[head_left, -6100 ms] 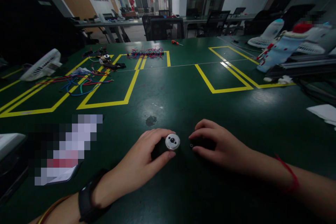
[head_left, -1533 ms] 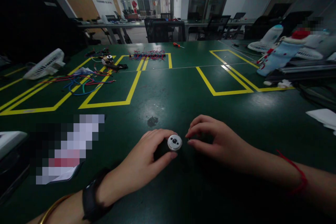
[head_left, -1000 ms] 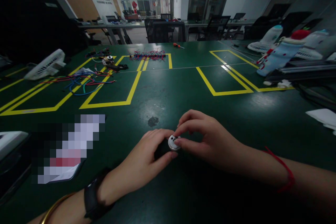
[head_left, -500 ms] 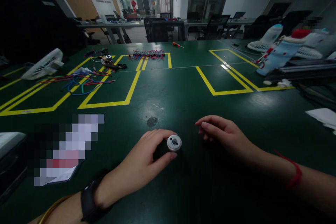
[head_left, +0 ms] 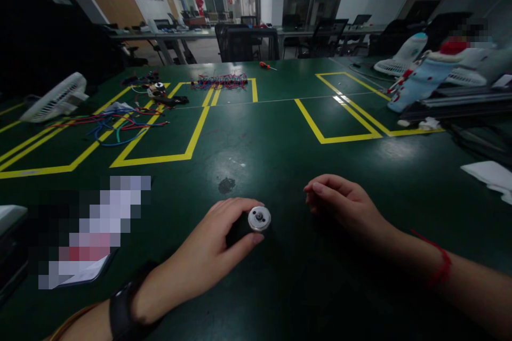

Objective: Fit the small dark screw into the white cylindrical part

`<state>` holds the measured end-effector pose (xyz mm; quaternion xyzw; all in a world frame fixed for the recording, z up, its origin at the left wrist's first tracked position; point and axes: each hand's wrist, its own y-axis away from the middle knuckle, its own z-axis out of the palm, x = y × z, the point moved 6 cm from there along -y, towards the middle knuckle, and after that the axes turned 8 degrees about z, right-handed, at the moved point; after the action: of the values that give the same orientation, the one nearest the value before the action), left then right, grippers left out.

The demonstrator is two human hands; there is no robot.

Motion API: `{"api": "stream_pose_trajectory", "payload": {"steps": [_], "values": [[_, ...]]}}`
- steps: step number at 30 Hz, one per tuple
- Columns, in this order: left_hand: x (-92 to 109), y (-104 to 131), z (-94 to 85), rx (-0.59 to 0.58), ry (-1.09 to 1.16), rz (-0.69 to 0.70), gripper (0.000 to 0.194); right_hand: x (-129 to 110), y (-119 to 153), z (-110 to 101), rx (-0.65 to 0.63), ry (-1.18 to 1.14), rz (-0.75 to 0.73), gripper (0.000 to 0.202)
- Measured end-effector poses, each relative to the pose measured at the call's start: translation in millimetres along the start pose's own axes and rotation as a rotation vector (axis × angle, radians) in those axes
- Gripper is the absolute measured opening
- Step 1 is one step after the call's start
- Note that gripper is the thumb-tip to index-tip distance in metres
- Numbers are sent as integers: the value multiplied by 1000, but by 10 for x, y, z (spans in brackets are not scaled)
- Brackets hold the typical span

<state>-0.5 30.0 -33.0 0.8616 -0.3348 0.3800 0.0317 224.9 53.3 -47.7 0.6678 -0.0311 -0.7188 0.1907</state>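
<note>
Left hand [head_left: 208,242]: pinching the small metal cylinder [head_left: 259,218], thumb [head_left: 254,240] on the near side, forefinger [head_left: 250,204] on the far side. Palm well off it.
Right hand [head_left: 350,205]: curled loosely just above or on the table [head_left: 224,287], thumb over the fingers, well apart from the cylinder. Can't tell if I've got anything tucked in the fingertips.
Cylinder position: in front of me, between my hands, right at my left fingertips. Round face up, looks upright. Can't tell if its base touches the table; sides mostly hidden.
Top face: silver, raised centre [head_left: 259,216], small dark holes [head_left: 254,212] flanking it.
Weight: my guess, dense for its size, still an easy fingertip load.
Stiffness: should be rigid; squeezing the wall won't deform it.
Slip: smooth metal, so probably a bit slick, and prone to twist under a two-point pinch.
Fragile bit: I'd treat the centre as the delicate part.
Best hold: opposite sides, below the rim, face left uncovered.
</note>
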Motion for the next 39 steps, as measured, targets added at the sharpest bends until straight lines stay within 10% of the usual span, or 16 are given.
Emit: {"api": "stream_pose_trajectory", "payload": {"steps": [16, 27, 39], "values": [[1, -23, 25, -17, 22, 6, 35, -191, -32, 277, -112, 490, 16, 17], [-11, -19, 37, -9, 34, 19, 35, -569, 86, 852, -142, 901, -577, 11], [5, -24, 21, -10, 27, 18, 36, -319, 68, 449, -154, 945, -419, 7]]}}
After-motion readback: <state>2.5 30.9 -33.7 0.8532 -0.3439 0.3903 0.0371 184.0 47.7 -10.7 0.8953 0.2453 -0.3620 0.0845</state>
